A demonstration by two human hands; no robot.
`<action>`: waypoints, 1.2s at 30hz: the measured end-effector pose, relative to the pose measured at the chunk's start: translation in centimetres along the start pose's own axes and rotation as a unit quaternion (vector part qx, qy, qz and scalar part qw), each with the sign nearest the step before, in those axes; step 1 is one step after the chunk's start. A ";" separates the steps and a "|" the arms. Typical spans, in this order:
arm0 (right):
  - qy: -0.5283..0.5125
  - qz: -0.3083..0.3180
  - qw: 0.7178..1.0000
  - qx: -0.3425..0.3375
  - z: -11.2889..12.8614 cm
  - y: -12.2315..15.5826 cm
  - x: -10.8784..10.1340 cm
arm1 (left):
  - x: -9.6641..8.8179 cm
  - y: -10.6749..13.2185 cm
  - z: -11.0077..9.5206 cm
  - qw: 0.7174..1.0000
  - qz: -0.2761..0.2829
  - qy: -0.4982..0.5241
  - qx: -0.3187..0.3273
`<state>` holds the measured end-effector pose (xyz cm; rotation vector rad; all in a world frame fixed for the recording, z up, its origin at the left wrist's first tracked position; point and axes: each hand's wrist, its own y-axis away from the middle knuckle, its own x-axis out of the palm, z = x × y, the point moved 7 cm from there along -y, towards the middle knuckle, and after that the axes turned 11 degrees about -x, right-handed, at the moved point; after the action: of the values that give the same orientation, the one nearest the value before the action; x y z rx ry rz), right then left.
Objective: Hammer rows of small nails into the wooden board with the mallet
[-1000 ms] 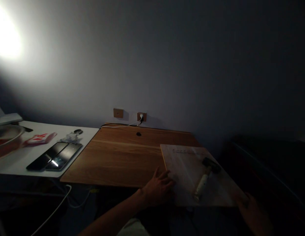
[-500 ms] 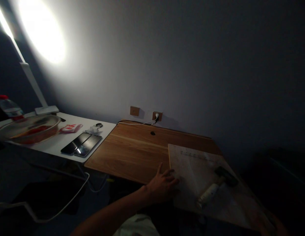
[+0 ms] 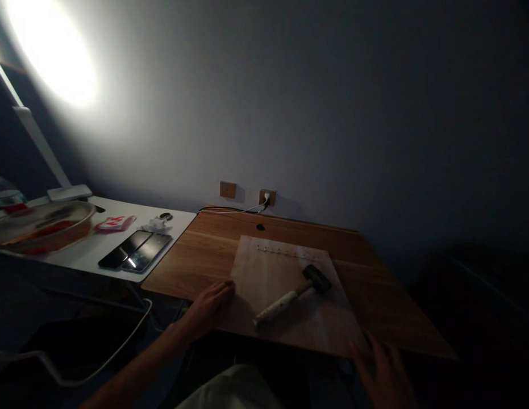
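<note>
A pale wooden board [image 3: 251,272] lies on the brown wooden tabletop, its near edge by the table's front. My left hand [image 3: 211,304] grips the board's left edge with bent fingers. At the near right corner my right hand [image 3: 381,363] holds the board between thumb and fingers, dim and partly blurred. A mallet [image 3: 277,307] with a dark head and a light handle rests diagonally on the board, touched by neither hand. Toward the board's far edge runs a row of several small nail-like pieces [image 3: 279,251].
On the left, a white table [image 3: 87,264] carries two phones [image 3: 136,250], a red-and-white packet [image 3: 116,223], a clear basin [image 3: 46,227], a bottle [image 3: 7,196] and a lamp [image 3: 42,147]. Cables run to a wall socket [image 3: 267,197]. A white cable [image 3: 132,341] hangs in front.
The board has shifted left across the tabletop with the mallet on it, and both hands have moved left with it. The view has turned slightly right.
</note>
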<state>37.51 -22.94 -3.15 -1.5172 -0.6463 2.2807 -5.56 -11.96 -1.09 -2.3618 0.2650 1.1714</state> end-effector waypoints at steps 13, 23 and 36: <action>-0.053 0.115 0.991 0.044 2.4 -6.4 3.3 | -4.9 1.1 2.6 0.997 -0.022 -0.049 -0.060; 0.011 0.275 0.959 -0.063 8.9 -22.2 12.3 | 0.7 -12.9 6.3 0.995 0.022 -0.031 -0.093; 0.030 0.331 0.937 -0.108 10.6 -23.0 14.2 | 0.6 -14.4 5.0 0.994 0.057 -0.060 -0.070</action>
<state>22.73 1.57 1.66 -2.1618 -0.4148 2.6814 -3.27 3.00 0.68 -2.4107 0.2886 1.4211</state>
